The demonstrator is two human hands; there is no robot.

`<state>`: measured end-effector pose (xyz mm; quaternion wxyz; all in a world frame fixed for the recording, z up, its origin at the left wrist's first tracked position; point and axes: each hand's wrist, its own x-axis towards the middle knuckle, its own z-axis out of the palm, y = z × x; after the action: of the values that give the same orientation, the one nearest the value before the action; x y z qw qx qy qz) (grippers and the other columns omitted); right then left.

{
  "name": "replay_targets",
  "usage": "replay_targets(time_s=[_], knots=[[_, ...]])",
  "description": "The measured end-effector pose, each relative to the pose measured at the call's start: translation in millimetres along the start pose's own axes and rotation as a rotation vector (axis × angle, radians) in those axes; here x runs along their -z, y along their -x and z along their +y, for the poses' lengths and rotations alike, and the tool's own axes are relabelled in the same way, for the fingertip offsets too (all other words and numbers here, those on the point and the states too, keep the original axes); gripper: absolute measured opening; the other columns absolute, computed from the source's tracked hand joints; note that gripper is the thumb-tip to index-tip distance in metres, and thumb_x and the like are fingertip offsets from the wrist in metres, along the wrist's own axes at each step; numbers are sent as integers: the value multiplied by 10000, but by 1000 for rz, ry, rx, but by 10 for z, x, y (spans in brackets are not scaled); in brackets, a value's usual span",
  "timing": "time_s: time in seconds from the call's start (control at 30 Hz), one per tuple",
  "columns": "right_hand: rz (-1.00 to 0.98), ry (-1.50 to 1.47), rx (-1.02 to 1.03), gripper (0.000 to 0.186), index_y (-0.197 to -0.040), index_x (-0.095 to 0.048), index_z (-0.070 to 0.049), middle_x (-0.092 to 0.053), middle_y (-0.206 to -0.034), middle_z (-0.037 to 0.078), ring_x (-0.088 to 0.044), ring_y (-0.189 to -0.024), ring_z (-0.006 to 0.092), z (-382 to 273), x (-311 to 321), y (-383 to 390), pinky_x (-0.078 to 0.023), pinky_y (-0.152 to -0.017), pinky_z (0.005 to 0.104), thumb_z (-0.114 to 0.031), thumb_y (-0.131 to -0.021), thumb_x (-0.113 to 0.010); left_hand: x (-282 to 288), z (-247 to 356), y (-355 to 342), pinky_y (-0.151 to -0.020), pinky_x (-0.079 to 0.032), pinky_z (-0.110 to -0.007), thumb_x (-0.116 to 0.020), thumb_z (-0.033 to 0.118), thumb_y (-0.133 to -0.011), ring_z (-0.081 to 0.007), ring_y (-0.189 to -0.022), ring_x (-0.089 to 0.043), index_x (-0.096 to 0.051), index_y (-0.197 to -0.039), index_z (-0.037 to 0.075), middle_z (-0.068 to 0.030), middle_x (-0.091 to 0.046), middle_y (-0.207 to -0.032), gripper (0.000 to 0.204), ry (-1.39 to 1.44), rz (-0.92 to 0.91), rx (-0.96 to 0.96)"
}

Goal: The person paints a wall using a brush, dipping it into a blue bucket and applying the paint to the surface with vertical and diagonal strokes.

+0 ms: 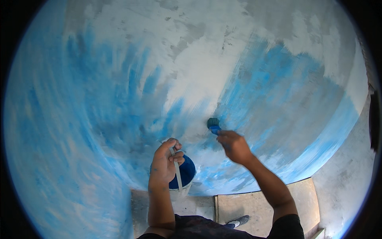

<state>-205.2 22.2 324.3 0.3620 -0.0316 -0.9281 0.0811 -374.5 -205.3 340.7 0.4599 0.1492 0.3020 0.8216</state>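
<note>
My right hand (235, 146) is closed round the handle of a paintbrush (214, 126) with a blue handle and dark, paint-wet bristles. Its bristles are at the wall (199, 79), by the edge between a pale strip and a blue patch; whether they touch I cannot tell. My left hand (165, 161) grips the pale strap-like handle of a bucket (187, 181) that hangs in front of the wall. Dark blue paint (188, 170) shows inside the bucket, partly hidden by the hand. Small blue spots mark my left wrist.
Streaky blue covers the left wall (51, 139), which meets the front wall at a corner. Below lies a flat tan board (262, 203) on the grey floor, with my foot (240, 220) on it. A dark object (374, 121) stands at the far right edge.
</note>
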Motion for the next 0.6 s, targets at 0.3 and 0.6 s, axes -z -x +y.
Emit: replay_targets(time_s=[0.3, 0.6], knots=[[557, 36, -32, 201, -1084, -755, -8, -740, -1108, 197, -745, -957, 292, 184, 1434, -1022, -594, -839, 345, 17, -890, -706, 167, -56, 38, -599, -300, -224, -667, 241, -896, -82, -648, -313, -523, -939, 94, -34, -445, -931, 210, -71, 68, -18], [235, 251, 140, 251, -994, -727, -26, -638, -1318, 183, -622, -1244, 349, 390, -646, 175, -592, -957, 412, 96, -784, -663, 343, -192, -66, -598, -301, -227, -662, 253, -911, -77, -646, -311, -512, -900, 76, -48, -436, -934, 232, -44, 124, -49]])
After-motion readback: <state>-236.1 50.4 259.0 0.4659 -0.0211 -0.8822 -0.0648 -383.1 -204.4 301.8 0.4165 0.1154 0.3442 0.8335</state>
